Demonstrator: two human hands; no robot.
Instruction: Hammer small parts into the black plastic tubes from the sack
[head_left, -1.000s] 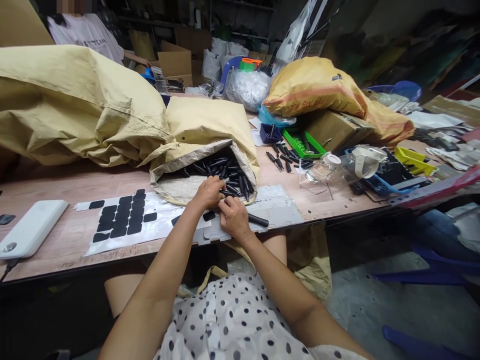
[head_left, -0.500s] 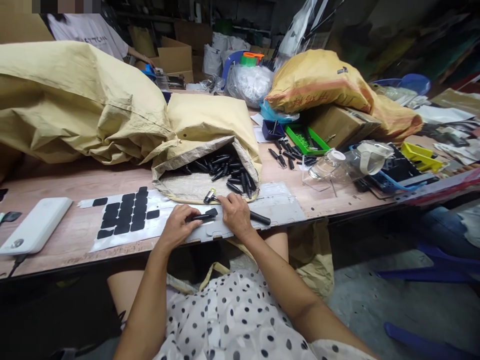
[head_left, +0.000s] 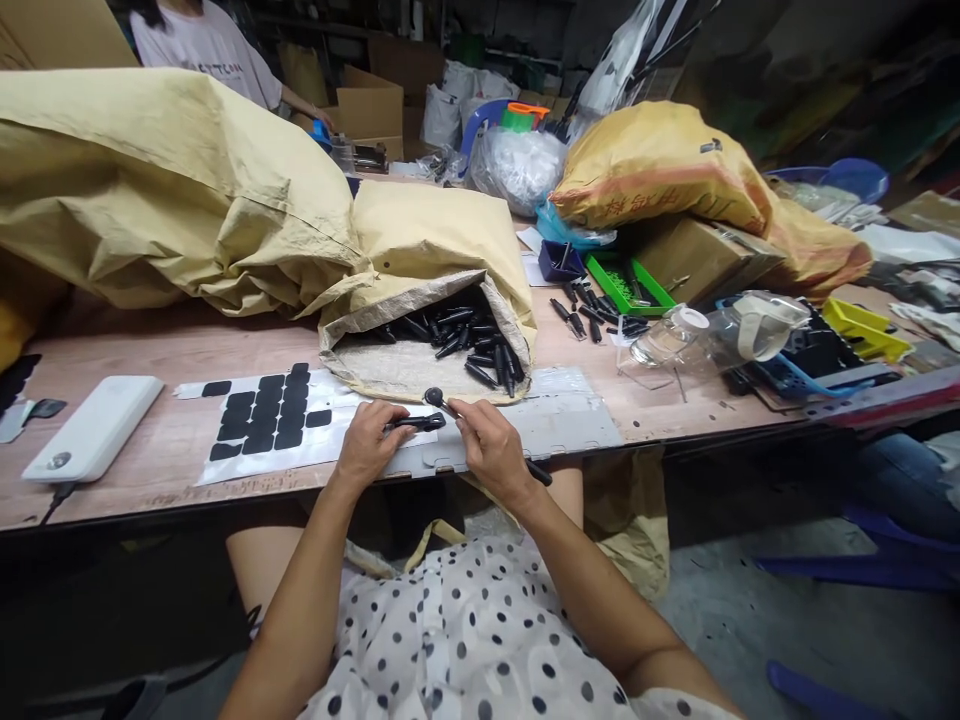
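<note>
My left hand (head_left: 373, 438) pinches a slim black plastic piece (head_left: 418, 423) and steadies it over the grey board (head_left: 559, 408) at the table's front edge. In my right hand (head_left: 491, 447) is a small hammer (head_left: 434, 397), its round head raised just above the black piece and its black handle end showing behind my wrist. Beyond both hands lies the open mouth of a cloth sack (head_left: 390, 375), with several similar black pieces (head_left: 457, 330) in it. A white sheet (head_left: 259, 468) with black rounded stickers (head_left: 262, 425) lies left of my left hand.
A white power bank (head_left: 97, 428) with a cable lies at the left. To the right are a green tray (head_left: 630, 290), a blue box (head_left: 561, 262), loose black pieces and a clear bottle (head_left: 667, 335). Large sacks (head_left: 187, 190) line the back; a person (head_left: 210, 55) is behind them.
The hammer's head has lifted and turned, so its dark face shows instead of the yellow one. My left hand still holds the black piece; the camera view has shifted slightly.
</note>
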